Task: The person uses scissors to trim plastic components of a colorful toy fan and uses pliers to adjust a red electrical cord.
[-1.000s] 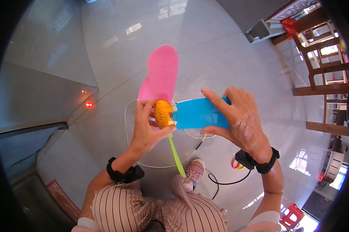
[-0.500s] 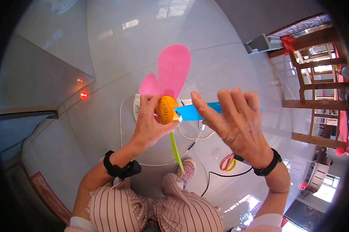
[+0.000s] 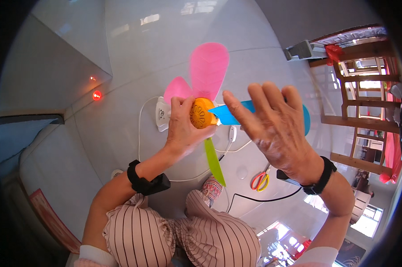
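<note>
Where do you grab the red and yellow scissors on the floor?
Probably by the looped handles, coming from the near side: the scissors lie with those finger-sized loops at the near end and the metal end pointing away.

The hub (image 3: 202,115) is orange. Two blades (image 3: 209,71) are pink, one blade (image 3: 228,115) is blue and another (image 3: 214,161) is green. The scissors (image 3: 264,175) have one red and one yellow handle. The trousers (image 3: 141,236) are pale pink with dark stripes.
</note>
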`<state>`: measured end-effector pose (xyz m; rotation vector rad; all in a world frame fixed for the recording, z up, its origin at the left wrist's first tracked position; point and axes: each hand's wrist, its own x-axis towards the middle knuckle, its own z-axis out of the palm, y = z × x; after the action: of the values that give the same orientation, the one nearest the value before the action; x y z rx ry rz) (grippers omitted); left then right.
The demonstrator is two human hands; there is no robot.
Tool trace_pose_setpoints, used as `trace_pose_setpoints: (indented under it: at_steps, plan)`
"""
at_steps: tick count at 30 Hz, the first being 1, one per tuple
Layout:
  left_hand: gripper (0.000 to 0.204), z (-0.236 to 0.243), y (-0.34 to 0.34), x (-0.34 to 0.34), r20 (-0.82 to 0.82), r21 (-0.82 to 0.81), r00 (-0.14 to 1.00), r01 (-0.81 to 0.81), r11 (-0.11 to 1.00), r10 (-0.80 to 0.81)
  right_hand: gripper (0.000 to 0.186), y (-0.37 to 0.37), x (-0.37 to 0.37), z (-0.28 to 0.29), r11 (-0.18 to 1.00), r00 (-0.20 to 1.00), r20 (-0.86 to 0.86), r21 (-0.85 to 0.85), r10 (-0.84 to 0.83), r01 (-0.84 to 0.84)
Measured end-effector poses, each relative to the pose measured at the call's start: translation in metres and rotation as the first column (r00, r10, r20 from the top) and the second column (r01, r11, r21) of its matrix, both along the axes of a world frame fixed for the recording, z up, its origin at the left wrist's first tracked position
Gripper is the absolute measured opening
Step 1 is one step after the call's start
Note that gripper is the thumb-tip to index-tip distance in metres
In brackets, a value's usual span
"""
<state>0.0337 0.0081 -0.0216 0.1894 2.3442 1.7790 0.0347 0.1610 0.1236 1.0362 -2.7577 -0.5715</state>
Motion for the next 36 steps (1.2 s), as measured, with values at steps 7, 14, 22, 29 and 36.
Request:
trace_pose_setpoints:
  at_steps: [7,14,22,29,36]
  plan:
    - [0.055,0.003,0.003,0.001,0.012,-0.018,0.999,-0.036,0.999,0.036,0.045,-0.004,0.001,0.003,0.998,0.996,0.074,-0.03,-0.057,0.06]
    - [0.056,0.002,0.002,0.003,0.014,-0.06,1.0,-0.013,0.998,0.014,0.054,-0.012,0.002,0.003,0.996,0.998,0.036,0.086,-0.042,0.039]
    - [0.053,0.011,-0.015,-0.003,0.057,-0.122,0.995,0.086,0.989,-0.079,0.052,-0.014,-0.004,0.004,0.993,0.993,0.039,0.044,-0.11,0.108]
    - [0.046,0.008,-0.04,-0.034,-0.365,-0.115,0.928,0.037,0.993,-0.077,0.055,-0.024,-0.013,0.007,0.997,0.999,0.013,0.066,-0.043,0.042]
    - [0.032,0.041,-0.03,-0.063,-0.128,0.232,0.798,0.602,0.764,-0.59,0.065,-0.031,-0.013,0.007,0.989,0.999,0.005,0.14,-0.041,0.04]
